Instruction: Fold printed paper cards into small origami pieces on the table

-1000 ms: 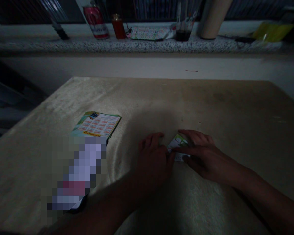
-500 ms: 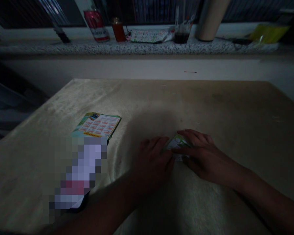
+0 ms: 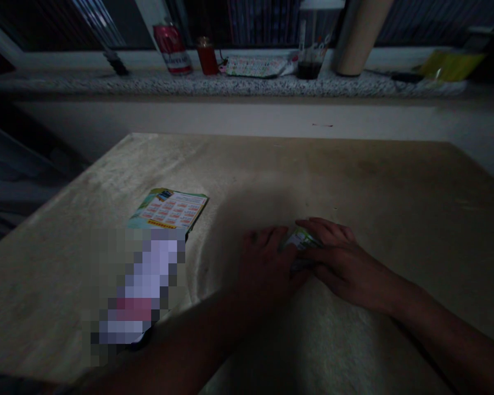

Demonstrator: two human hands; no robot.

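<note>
Blurred object (image 3: 144, 285): on the table (image 3: 354, 175), beside the left forearm (image 3: 193, 340).
Printed sheet (image 3: 173, 211): flat, just beyond it.
Red can (image 3: 173, 52), red jar (image 3: 208, 59), patterned pouch (image 3: 255, 67): on the sill (image 3: 230, 85).
Left hand (image 3: 267, 260): fingers slightly parted; pinching, I can't tell.
Small paper (image 3: 300, 240): between the hands, partly covered by fingers.
Cup (image 3: 313, 49): dark liquid inside.
Right hand (image 3: 335, 255): fingers bent about the paper, grip hidden from me.
Beige cylinder (image 3: 362, 41), yellow item (image 3: 453, 66): farther along the sill.
</note>
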